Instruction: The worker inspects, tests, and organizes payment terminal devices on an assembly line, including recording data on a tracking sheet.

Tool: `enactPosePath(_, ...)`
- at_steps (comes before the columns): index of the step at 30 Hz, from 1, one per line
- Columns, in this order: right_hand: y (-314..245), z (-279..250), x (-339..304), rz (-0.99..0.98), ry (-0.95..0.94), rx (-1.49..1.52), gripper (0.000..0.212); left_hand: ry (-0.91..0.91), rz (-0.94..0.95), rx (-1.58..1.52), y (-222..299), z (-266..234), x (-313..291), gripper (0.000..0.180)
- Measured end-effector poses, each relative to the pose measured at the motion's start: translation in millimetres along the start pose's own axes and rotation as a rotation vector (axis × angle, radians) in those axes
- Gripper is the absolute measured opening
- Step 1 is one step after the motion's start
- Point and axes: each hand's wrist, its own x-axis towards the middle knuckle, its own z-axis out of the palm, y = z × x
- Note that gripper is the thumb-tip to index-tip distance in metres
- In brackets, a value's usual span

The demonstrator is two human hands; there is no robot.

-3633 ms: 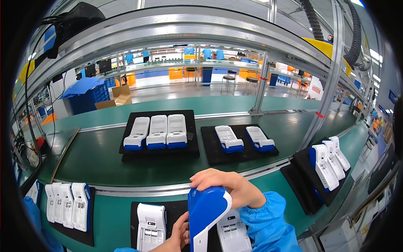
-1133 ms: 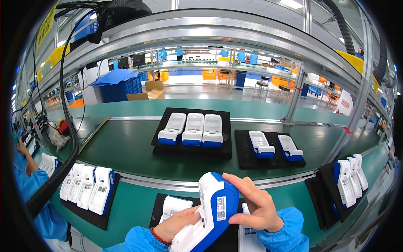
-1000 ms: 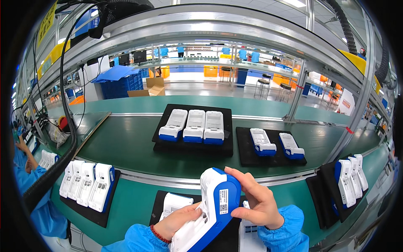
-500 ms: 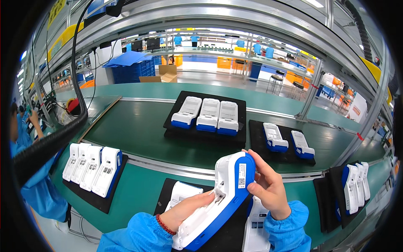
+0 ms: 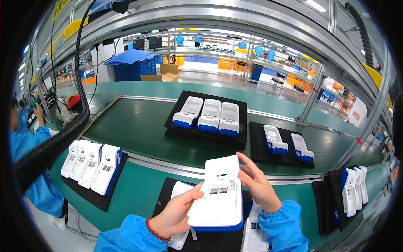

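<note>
Handheld device (image 5: 216, 187), one, white front and blue back: held in mid-air above the near black mat (image 5: 168, 190), front turned up toward the wearer, tilted. Half a second earlier it had stood on edge, its blue side and printed label in view; by this moment it had rolled over, the label was out of sight, and the small recesses in the white front showed plainly.

Left hand (image 5: 178, 210), one, red bead bracelet (image 5: 156, 231) at the wrist: pinched the device at its left edge, thumb on the white front, other fingers mostly hidden beneath.

Right hand (image 5: 258, 187), one: half-spread at the upper right edge, thumb and forefinger by the corner; whether it gripped could not be told. Earlier it had cupped the blue top end.

Near mat, contents: two white devices (image 5: 254, 233), one each side of the held piece, both partly covered.

Left mat (image 5: 93, 200): four devices (image 5: 105, 172) in a row, as before.

Green belt (image 5: 138, 130): one mat with three devices (image 5: 209, 115), another with two devices (image 5: 276, 140), counts unchanged.

Right side: dark mats (image 5: 325, 206) bearing a leaning row of devices (image 5: 350, 193).

Far left: co-worker's blue sleeve (image 5: 46, 193), behind a thick black cable (image 5: 54, 145).
</note>
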Motion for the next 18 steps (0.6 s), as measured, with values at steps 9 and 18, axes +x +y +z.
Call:
enactPosePath(9, 11.9, 3.5, 2.8, 0.441, -0.036, 0.194, 0.061, -0.033, 0.096, 0.091, -0.4, 9.7, -11.2, 0.041)
enactPosePath(18, 18.6, 5.6, 7.3, 0.472, -0.019, 0.241, 0.054, 0.026, 0.128, 0.106, 0.3, 9.0, -11.4, 0.042)
